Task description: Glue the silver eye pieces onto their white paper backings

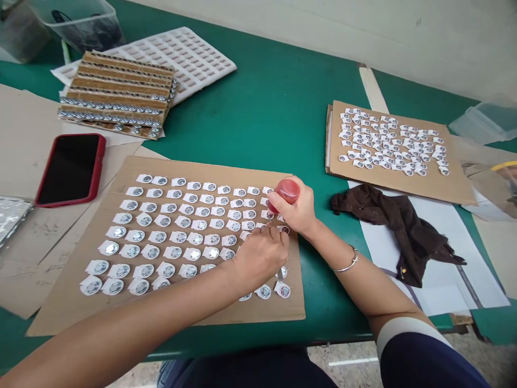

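My right hand (299, 209) is wrapped round a small red bottle (287, 189), its rounded end up and its lower end hidden at my fingers. Just beside it, my left hand (264, 250) is closed in a pinch over the right side of a cardboard sheet (274, 312). What it pinches is hidden; a thin metal piece (280, 275) shows below the hand. Rows of round silver discs on white paper tabs (173, 252) cover the cardboard. My left hand and forearm hide some of them.
A red-cased phone (70, 170) lies at left. Behind it are stacked cardboard strips with silver discs (117, 97), a printed sheet (202, 64) and a plastic bin (97, 24). At right are another disc-covered cardboard (456, 178), a dark brown cloth (388, 215) and a clear container (484, 121).
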Action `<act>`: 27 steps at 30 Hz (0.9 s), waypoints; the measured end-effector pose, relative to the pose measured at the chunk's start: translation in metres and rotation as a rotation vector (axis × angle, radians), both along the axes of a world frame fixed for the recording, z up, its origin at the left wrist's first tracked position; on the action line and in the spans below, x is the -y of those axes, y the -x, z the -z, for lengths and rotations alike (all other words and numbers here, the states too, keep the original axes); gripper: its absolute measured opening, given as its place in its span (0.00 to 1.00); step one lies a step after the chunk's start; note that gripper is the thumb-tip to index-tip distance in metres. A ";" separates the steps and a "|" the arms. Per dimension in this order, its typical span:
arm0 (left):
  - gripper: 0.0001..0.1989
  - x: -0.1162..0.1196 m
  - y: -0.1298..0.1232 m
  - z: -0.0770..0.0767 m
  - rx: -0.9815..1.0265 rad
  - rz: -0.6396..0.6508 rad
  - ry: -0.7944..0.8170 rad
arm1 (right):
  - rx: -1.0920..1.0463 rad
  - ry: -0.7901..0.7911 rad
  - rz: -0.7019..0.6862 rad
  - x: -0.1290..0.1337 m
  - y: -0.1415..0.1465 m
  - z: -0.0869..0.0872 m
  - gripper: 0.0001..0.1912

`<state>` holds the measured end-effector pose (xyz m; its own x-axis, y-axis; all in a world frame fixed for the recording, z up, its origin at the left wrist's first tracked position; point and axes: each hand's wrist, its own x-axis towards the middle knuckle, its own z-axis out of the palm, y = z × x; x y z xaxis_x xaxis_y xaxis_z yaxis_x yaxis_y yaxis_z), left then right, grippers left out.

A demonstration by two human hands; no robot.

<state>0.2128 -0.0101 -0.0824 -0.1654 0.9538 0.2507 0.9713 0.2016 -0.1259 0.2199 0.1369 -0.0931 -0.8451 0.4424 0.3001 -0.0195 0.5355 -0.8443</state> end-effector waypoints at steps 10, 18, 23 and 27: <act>0.11 -0.001 0.002 -0.003 0.047 0.009 0.045 | -0.054 -0.027 0.021 -0.001 0.002 0.003 0.16; 0.09 -0.001 0.004 -0.004 0.076 0.019 0.111 | -0.040 -0.014 0.037 -0.001 0.001 0.003 0.16; 0.10 0.000 0.003 -0.004 0.069 0.024 0.109 | -0.066 -0.035 0.046 -0.001 0.002 0.002 0.16; 0.10 0.001 0.003 -0.003 0.065 0.024 0.117 | -0.076 -0.039 0.034 -0.001 0.002 0.001 0.15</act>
<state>0.2099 -0.0109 -0.0796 -0.1544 0.9798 0.1270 0.9826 0.1657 -0.0841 0.2183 0.1377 -0.0945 -0.8042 0.4569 0.3803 -0.0641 0.5694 -0.8196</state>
